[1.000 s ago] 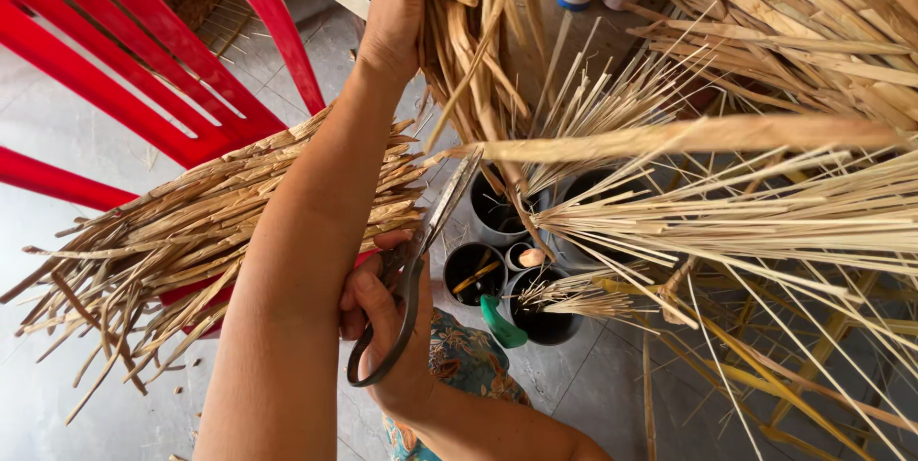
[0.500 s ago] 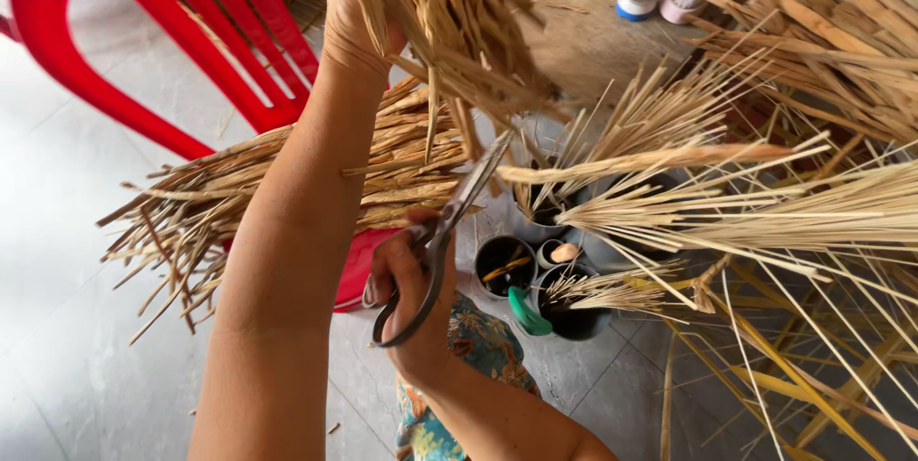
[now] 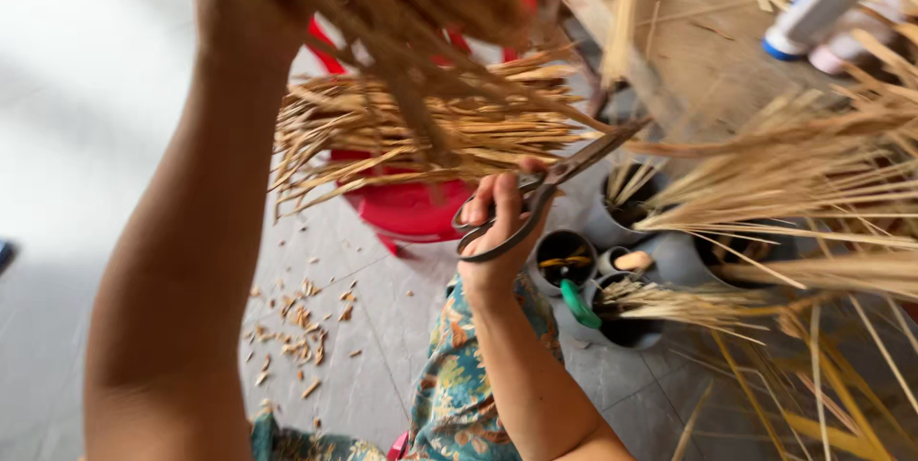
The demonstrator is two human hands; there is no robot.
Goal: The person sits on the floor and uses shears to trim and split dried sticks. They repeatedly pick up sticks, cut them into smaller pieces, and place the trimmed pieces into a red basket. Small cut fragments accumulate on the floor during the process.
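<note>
now | left hand [image 3: 244,16] clenched on dry straw bundle [image 3: 382,2] | right hand [image 3: 497,231] grasping metal scissors [image 3: 545,188]

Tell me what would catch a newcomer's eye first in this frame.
The raised left hand grips a blurred bundle of dry straw at the top of the frame. At centre the right hand holds dark scissors, blades pointing up right. Straw clippings litter the grey floor below.
</note>
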